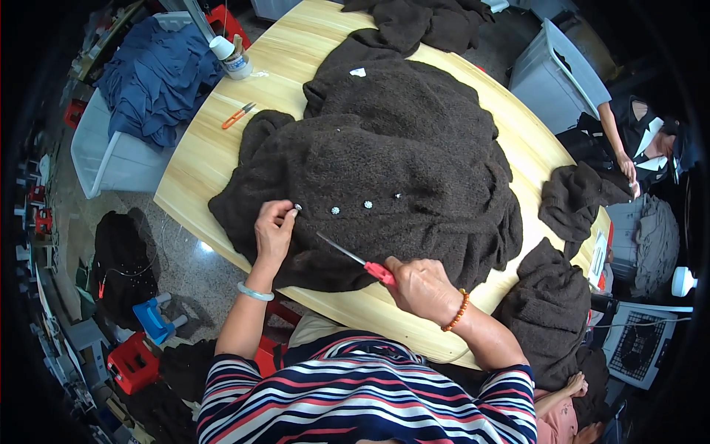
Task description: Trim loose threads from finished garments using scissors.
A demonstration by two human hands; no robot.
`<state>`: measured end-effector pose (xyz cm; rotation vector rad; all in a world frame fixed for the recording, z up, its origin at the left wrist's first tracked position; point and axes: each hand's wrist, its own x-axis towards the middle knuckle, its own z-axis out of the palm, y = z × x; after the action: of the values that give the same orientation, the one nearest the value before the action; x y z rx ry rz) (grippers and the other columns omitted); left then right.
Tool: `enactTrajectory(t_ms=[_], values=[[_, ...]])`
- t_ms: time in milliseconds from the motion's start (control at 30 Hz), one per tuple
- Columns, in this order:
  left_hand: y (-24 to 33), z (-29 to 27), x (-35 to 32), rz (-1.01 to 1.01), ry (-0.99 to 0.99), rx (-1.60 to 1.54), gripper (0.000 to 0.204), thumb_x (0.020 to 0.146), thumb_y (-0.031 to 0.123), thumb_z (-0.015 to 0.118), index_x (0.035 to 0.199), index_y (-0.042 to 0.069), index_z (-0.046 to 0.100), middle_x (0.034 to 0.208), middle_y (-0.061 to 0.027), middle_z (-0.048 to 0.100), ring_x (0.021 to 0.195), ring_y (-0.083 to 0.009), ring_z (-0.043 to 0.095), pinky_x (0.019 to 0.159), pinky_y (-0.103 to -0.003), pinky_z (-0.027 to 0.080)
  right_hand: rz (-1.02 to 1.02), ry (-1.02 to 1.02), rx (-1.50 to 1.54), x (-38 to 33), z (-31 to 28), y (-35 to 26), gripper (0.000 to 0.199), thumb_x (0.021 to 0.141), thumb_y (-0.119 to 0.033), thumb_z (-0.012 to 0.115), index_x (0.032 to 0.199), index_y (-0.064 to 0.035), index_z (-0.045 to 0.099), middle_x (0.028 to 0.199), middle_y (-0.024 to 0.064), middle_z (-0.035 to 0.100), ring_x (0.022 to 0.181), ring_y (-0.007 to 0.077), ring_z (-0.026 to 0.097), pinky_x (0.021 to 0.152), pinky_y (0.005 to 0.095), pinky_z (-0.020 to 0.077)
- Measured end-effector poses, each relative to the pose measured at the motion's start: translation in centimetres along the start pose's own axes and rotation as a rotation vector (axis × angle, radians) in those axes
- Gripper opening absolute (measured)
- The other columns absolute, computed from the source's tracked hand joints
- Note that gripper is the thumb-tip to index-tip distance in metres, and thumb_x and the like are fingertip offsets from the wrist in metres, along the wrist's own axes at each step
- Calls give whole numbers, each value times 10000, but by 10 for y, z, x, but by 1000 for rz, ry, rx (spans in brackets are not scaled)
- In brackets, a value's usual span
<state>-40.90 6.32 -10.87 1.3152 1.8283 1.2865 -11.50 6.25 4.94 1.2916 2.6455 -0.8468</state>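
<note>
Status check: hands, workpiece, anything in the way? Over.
Left hand at leftmost shiny round button. Right hand gripping red-handled metal tool, blade over garment. Dark brown knitted garment rumpled across pale wood-grain table. Nothing seen blocking either hand.

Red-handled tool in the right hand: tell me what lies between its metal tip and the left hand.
Only the dark brown knit garment: the head view shows bare fabric between the left hand and the tip of the red-handled tool.

"What kind of place is this?"
"A clothes workshop. Dark knits (414, 155) cover the big wooden table (200, 159), a tub (132, 161) is full of blue cloth (163, 78), and another person (613, 137) handles cloth too."
</note>
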Motion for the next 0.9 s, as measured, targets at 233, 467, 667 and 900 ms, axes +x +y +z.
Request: enactTrajectory(t_ms=[233,467,667,900], values=[[22,12,-10,-203,-99,-405,457,899,33,661,1316,-22,484,910,-35,633,774,-71,576,782,-219,493,-8,96,77,3,0,8,194,849,-191,678,941,-38,603,697,202,633,670,377,657,586,457,519],[84,21,-58,178,-584,-255,31,833,-8,666,844,17,682,769,-65,619,687,-139,611,623,-275,487,193,505,254,28,-57,56,218,863,-108,656,1056,-30,593,913,233,653,895,429,651,764,444,529],[84,8,-87,468,-259,434,882,624,158,870,1401,92,459,1425,-234,354,1258,-423,401,1053,-504,343,395,413,56,68,-79,123,354,832,-234,684,1125,-52,603,982,233,678,979,425,636,870,487,504],[64,17,-39,647,-257,742,1105,505,133,905,1474,183,376,1574,-264,94,1450,-495,74,1134,-678,125,225,248,114,19,-34,125,346,814,-212,711,1096,-55,588,922,259,661,925,446,634,788,487,513]])
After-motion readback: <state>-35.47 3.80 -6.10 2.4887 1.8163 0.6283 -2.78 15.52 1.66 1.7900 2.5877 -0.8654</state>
